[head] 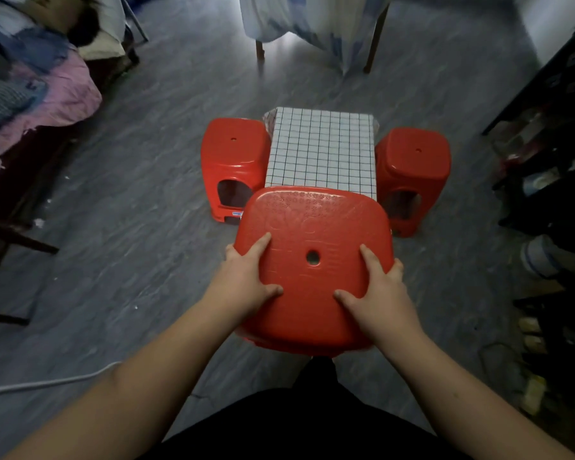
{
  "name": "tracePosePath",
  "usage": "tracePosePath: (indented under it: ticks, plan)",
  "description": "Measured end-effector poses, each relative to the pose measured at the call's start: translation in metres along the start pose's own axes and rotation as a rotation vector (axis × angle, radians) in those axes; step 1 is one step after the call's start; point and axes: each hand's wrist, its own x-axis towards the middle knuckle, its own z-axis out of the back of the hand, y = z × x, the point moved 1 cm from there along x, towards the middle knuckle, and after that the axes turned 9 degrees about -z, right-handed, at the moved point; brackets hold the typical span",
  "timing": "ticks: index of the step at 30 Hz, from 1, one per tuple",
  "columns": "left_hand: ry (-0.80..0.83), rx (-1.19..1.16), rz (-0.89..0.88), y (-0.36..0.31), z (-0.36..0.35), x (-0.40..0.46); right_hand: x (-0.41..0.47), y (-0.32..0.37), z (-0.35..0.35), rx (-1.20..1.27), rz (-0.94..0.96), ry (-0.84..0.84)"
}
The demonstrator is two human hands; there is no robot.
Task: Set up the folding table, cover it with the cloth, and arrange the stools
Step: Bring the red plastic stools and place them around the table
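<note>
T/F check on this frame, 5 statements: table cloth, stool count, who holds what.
1. The table is covered with a grid-pattern cloth. True.
2. Only one stool is in view. False: three red stools show, the left stool and right stool flanking the table, plus the near stool.
3. Both hands grip the near stool's seat. True: left hand and right hand hold its sides.
4. The near stool is blue. False: it is red.
5. A stool sits on top of the table. False: the flanking stools stand on the floor beside it.
</note>
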Motion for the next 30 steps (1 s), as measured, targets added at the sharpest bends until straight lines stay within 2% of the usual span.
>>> tracePosePath:
  ticks: [8,16,23,30]
  plan:
    - [0.006,-0.070,0.048,0.012,-0.062,0.125,0.131,-0.018,-0.041,-0.026,-0.038,0.070]
    - [0.035,-0.100,0.079,0.091,-0.164,0.236,0.237,-0.054,-0.159,0.021,-0.117,0.092]
    - [0.054,-0.092,0.097,0.155,-0.252,0.293,0.301,-0.101,-0.254,0.042,-0.118,0.132]
    - [0.119,-0.054,0.137,0.178,-0.285,0.330,0.336,-0.117,-0.294,0.001,-0.134,0.171]
